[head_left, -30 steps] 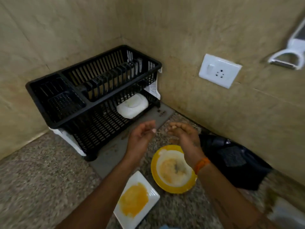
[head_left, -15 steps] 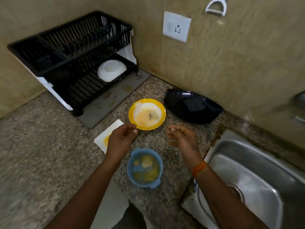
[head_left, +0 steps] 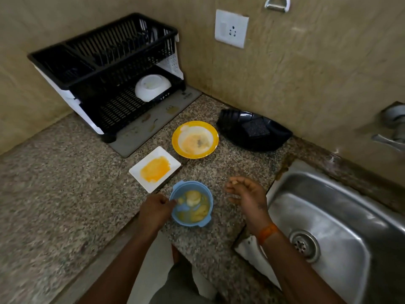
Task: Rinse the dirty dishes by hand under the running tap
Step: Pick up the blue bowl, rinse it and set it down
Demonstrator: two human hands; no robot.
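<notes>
Head view: the round pale-blue plastic bowl with yellow food scraps (head_left: 191,204) sits upright on the speckled granite counter (head_left: 65,194), mouth up, with no long axis. The left hand (head_left: 154,210) is at its left rim, fingers curled and apparently pinching it. The right hand (head_left: 247,196) hovers just right, fingers loosely curled, holding nothing. The steel sink (head_left: 328,216) lies further right.

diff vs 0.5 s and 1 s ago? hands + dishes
The left hand moved from the yellow bowl's rim back to the blue bowl and now touches or pinches its left rim; a firm grip isn't clear. The right hand stays empty, loosely curled, beside the sink. The yellow bowl, white square plate and blue bowl have not shifted on the counter.
</notes>
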